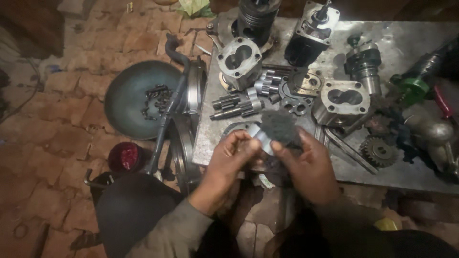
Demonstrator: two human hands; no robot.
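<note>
Grey metal part (258,136) sits pinched in left hand (232,155) over bench (420,169) edge; right hand (306,162) clamps dark scrub pad (279,126) onto its right side, touching. Both hands equally close. Gear shafts (236,105) lie just beyond, w/ long axes left-right.

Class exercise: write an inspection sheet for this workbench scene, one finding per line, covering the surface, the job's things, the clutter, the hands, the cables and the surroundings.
Surface: metal bench, greasy, crowded with parts.
Job's things: small shiny metal part and dark scouring pad, held together above the bench edge.
Clutter: two pump housings, gear shafts, a loose gear, a black motor body, a green-capped part.
Hands: left hand grips the part; right hand presses the pad on it.
Cables: nothing seen.
Surroundings: brick floor, round pan holding small dark pieces, red-topped tin.
</note>
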